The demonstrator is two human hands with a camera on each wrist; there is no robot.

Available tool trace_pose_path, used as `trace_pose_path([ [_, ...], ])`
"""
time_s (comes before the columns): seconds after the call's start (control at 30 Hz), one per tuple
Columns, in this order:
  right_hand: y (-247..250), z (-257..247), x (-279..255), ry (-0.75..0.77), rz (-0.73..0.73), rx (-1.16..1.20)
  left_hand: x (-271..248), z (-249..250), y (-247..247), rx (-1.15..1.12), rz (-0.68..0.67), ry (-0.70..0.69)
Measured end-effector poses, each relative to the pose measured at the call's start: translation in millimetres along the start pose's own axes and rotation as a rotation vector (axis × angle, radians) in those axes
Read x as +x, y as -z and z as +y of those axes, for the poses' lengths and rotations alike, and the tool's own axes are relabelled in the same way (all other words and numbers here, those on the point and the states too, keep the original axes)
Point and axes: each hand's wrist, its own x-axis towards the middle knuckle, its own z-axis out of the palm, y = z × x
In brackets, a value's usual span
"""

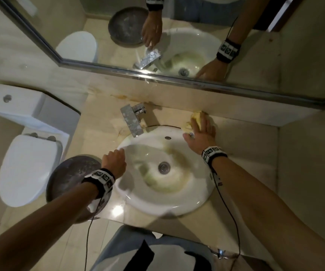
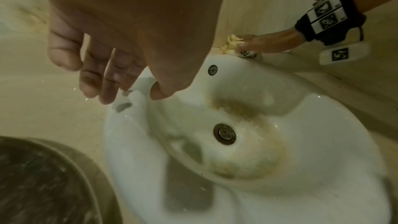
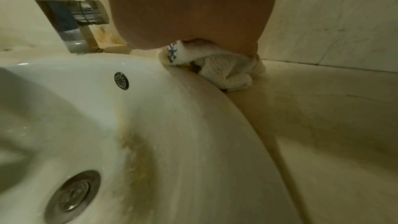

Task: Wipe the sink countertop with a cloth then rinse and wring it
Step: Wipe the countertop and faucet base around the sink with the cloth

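A crumpled pale yellow cloth (image 1: 195, 116) (image 2: 230, 43) (image 3: 228, 72) lies on the beige countertop (image 1: 245, 153) (image 3: 323, 125), behind and right of the white sink (image 1: 177, 208) (image 2: 133, 159) (image 3: 193, 100), close to the back wall. My right hand (image 1: 201, 130) (image 2: 264, 43) presses flat on the cloth with straight fingers. In the right wrist view the palm hides the fingers. My left hand (image 1: 113, 158) (image 2: 120, 83) rests on the sink's left rim, fingers loosely bent and holding nothing. The chrome faucet (image 1: 132, 120) (image 3: 71, 23) runs no water.
A dark round dish (image 1: 69, 177) (image 2: 32, 185) sits on the counter's front left corner, beside my left wrist. A white toilet (image 1: 26, 169) stands to the left. A mirror (image 1: 177, 36) hangs above the back wall. Brown stains mark the basin and the counter near the faucet.
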Motion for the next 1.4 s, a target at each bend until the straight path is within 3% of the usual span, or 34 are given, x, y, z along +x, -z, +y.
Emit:
trace_pose_path([
  [0.07,-4,1,4,0.032,-0.019,-0.016,0,-2,-4,-0.002,-0.009,0.007],
  [0.2,-14,-7,18,-0.021,0.095,0.04,2,-3,-12,0.037,-0.057,0.002],
  [0.37,-16,-23,37,-0.059,0.188,0.026,4,-2,-17,-0.182,-0.077,0.041],
  [0.6,-23,-57,56,0.026,0.104,-0.017,-4,2,-13,-0.067,-0.062,-0.025],
  [0.87,-15,-93,53,0.157,-0.108,0.007,-10,1,0,-0.041,-0.085,-0.057],
  [0.93,-11,-86,50,0.203,-0.053,-0.047,-10,-1,1,-0.021,-0.084,-0.065],
  [1.03,-3,-69,44,0.13,0.097,-0.142,-10,-1,4,-0.017,-0.078,-0.067],
  [1.2,-16,-60,52,0.123,0.014,-0.063,-9,-3,2,-0.005,-0.059,-0.085],
  [1.4,-34,-77,67,0.115,0.047,-0.021,-8,-5,-1,0.037,-0.057,-0.109],
])
